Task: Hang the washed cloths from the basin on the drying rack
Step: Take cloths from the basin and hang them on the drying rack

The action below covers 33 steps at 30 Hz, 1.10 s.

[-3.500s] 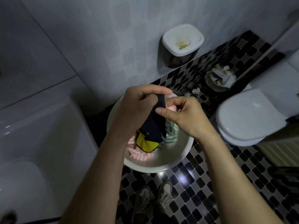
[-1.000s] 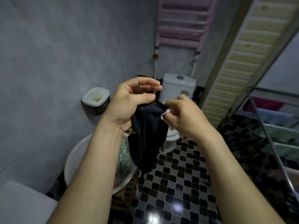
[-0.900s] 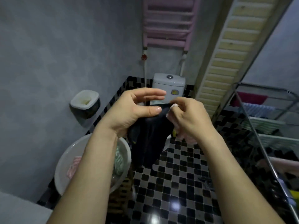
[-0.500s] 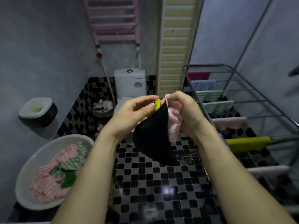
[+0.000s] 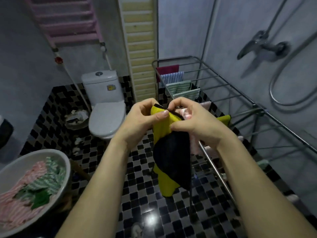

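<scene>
My left hand (image 5: 142, 121) and right hand (image 5: 193, 122) pinch the cloth (image 5: 171, 155), hanging lengthwise down; drying rack (image 5: 255, 107) at two o'clock, nearer my right.

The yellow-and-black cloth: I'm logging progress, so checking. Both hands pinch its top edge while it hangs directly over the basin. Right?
Not quite. The head view shows the left hand and right hand pinching the top edge of the yellow-and-black cloth, but it hangs over the tiled floor beside the drying rack; the basin sits at lower left.
</scene>
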Each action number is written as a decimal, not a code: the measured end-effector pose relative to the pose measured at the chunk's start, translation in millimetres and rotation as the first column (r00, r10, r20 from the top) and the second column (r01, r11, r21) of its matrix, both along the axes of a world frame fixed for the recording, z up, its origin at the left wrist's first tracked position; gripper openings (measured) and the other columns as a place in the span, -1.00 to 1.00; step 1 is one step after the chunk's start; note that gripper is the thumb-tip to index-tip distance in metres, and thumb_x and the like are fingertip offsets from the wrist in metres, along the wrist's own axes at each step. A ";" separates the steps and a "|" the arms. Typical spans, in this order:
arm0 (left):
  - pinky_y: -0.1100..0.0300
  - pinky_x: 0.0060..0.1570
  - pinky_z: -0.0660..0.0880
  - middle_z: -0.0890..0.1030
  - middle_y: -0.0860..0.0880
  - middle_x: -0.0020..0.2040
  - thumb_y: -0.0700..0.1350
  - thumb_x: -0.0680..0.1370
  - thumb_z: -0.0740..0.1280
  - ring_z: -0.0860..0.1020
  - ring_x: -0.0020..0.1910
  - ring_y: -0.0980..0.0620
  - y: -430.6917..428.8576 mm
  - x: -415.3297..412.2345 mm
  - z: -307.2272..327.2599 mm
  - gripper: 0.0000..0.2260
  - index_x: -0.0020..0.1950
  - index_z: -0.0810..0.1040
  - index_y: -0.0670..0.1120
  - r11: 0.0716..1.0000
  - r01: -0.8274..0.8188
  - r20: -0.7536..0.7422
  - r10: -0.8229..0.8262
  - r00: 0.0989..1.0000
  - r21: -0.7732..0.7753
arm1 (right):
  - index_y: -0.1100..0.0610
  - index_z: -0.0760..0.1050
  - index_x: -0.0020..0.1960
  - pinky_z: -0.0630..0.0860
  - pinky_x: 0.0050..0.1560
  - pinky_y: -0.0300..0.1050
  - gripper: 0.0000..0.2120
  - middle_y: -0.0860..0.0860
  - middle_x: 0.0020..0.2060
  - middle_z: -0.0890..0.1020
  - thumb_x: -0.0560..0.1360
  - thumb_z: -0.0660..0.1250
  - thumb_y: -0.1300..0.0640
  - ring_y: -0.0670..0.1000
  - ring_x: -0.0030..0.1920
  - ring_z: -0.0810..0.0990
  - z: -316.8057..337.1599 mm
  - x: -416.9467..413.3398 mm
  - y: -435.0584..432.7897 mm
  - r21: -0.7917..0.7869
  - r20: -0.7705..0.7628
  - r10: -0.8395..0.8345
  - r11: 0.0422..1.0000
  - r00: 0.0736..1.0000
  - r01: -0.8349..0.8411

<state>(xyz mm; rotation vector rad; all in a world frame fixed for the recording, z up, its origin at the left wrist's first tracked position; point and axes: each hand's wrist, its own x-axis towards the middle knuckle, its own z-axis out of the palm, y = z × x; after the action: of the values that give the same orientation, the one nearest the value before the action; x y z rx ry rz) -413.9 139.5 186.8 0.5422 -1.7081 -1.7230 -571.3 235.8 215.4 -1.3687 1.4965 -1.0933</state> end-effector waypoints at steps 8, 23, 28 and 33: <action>-0.07 -0.30 0.49 0.51 -0.07 -0.33 -0.02 0.51 0.40 0.50 -0.29 -0.08 18.4 -25.7 40.8 -0.84 -0.22 0.46 0.07 0.955 -0.046 -0.047 0.033 0.998 -0.294 | -0.08 0.58 0.02 0.59 -0.06 -0.02 -0.77 -0.13 0.02 0.64 0.37 0.33 0.08 -0.01 0.01 0.60 -0.7 -23.9 26.8 0.123 -0.597 -0.189 0.939 0.779 0.322; 0.05 -0.35 0.33 0.42 -0.32 -0.26 -0.03 0.56 0.36 0.38 -0.32 -0.03 -5.9 -66.2 54.2 -0.74 -0.09 0.36 -0.17 0.890 0.032 0.008 -0.032 0.999 -0.456 | 0.07 0.59 -0.17 0.47 -0.27 -0.33 -0.70 -0.01 -0.27 0.62 0.54 0.16 0.33 -0.09 -0.25 0.55 15.8 -79.3 62.3 -0.034 0.095 -0.822 0.561 0.562 0.827; -0.08 -0.13 0.57 0.62 -0.06 -0.11 0.06 0.49 0.43 0.60 -0.14 -0.06 1.5 -97.9 53.7 -0.78 0.00 0.49 -0.01 0.825 0.205 0.245 -0.084 0.966 -0.527 | 0.06 0.62 0.10 0.41 -0.08 -0.16 -0.69 0.05 -0.03 0.66 0.51 0.16 0.25 0.07 -0.02 0.58 34.2 -114.5 90.1 -0.217 -0.237 -0.941 0.296 0.244 0.930; 0.06 -0.19 0.62 0.69 -0.11 -0.17 0.01 0.54 0.36 0.66 -0.22 -0.05 34.6 -117.5 60.7 -0.82 -0.04 0.65 -0.09 0.771 0.527 0.359 -0.407 0.840 -0.358 | 0.10 0.58 0.17 0.37 -0.07 -0.20 -0.65 0.12 0.06 0.64 0.49 0.16 0.28 0.11 0.04 0.57 40.7 -145.3 131.9 -0.343 -0.334 -0.942 0.135 0.013 0.930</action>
<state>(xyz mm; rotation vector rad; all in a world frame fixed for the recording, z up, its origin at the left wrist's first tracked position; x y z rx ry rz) -531.4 174.1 247.5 0.1258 -2.5154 -1.5312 -716.7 367.6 256.0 -0.3763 3.0409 -1.5650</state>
